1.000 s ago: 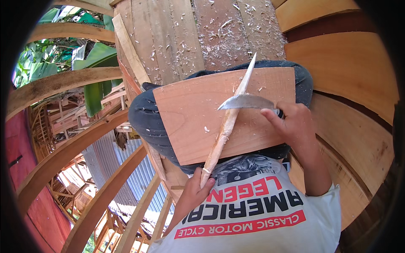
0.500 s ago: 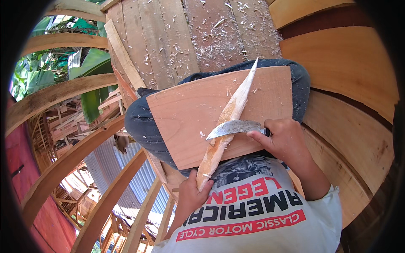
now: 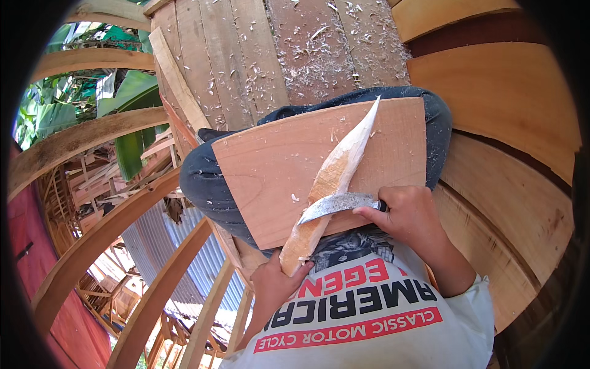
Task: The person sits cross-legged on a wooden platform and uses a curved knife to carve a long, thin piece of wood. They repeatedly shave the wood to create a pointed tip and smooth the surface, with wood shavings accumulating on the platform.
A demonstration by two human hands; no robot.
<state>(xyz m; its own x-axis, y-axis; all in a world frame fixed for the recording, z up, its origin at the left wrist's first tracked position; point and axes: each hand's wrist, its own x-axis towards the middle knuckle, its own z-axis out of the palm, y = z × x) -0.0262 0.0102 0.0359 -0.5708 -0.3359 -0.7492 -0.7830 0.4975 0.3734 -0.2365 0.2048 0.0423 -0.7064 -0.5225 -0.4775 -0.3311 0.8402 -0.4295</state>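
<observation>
Far out to the left of both hands, curved wooden beams [image 3: 92, 132] arc across the view, with green leaves [image 3: 132, 123] showing between them.

The left hand [image 3: 276, 286] is clenched around the blunt lower end of a wooden stake [image 3: 335, 178], gripping it close to the person's chest. From this hand the stake runs up and to the right, lying across a flat wooden board [image 3: 270, 172] that rests on the person's lap. The stake is pale, freshly cut wood with long shaved facets; it is thick near the left hand and narrows to a sharp, thin point beyond the board's far edge.

Just right of the stake's lower half, the right hand [image 3: 409, 215] is closed around the dark handle of a knife [image 3: 335, 206]. The grey curved blade reaches leftward from this hand and lies across the stake, touching it just above the left hand.

Small pale wood shavings [image 3: 295, 197] lie on the board between the hands, and many more are scattered over the plank floor [image 3: 276, 55] beyond it. To the right of the right hand, broad curved planks [image 3: 491, 92] rise.
</observation>
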